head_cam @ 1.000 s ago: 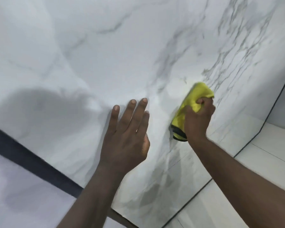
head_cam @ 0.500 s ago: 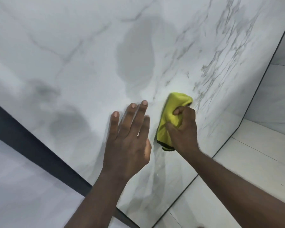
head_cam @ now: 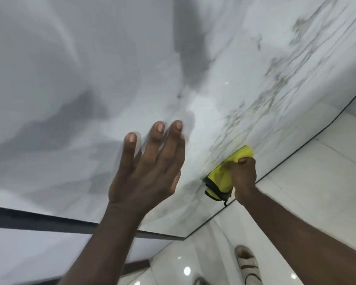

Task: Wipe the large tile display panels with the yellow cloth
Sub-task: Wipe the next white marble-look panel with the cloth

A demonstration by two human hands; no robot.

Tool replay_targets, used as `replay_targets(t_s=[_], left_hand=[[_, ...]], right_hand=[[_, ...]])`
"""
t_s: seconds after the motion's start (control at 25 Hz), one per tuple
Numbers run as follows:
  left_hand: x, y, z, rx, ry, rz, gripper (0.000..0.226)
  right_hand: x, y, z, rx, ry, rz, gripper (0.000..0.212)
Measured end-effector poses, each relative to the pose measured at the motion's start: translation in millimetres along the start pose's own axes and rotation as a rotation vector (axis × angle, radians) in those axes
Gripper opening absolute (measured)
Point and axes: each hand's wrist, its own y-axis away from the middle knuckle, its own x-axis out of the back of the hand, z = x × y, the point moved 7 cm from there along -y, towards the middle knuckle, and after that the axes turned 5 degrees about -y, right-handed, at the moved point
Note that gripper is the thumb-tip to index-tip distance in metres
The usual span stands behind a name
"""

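Right hand (head_cam: 244,177) has its fingers clamped round the yellow cloth (head_cam: 224,177), pressing it onto the marble panel (head_cam: 90,58) low down, just beside the lower right edge. Left hand (head_cam: 146,171) lies flat against the panel, fingers straight and slightly spread. A shoe (head_cam: 248,264) shows on the floor (head_cam: 317,182) below.

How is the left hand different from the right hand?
The left hand has straight, spread fingers; the right hand has its fingers curled tight. The left hand holds nothing; the right hand grips the yellow cloth against the tile panel. The left hand looks bigger in the picture than the right hand. Both reach toward the same panel.
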Motion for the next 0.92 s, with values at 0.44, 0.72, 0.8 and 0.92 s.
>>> replay_targets(t_s=[0.44,0.72,0.8,0.92], left_hand=[[-3,-1,1,0.005,-0.099,0.017,0.067],[5,-6,-10,0.014,0.044,-0.046,0.064],[14,0,-19,0.052,0.209,-0.086,0.061],[30,24,-49,0.136,0.277,-0.091,0.055]], right_hand=[[-7,-14,27,-0.019,-0.041,-0.044,0.030],[-7,17,0,0.046,-0.022,-0.045,0.034],[-5,39,-22,0.162,-0.012,-0.004,0.034],[-10,101,-89,0.607,-0.089,-0.004,0.035]])
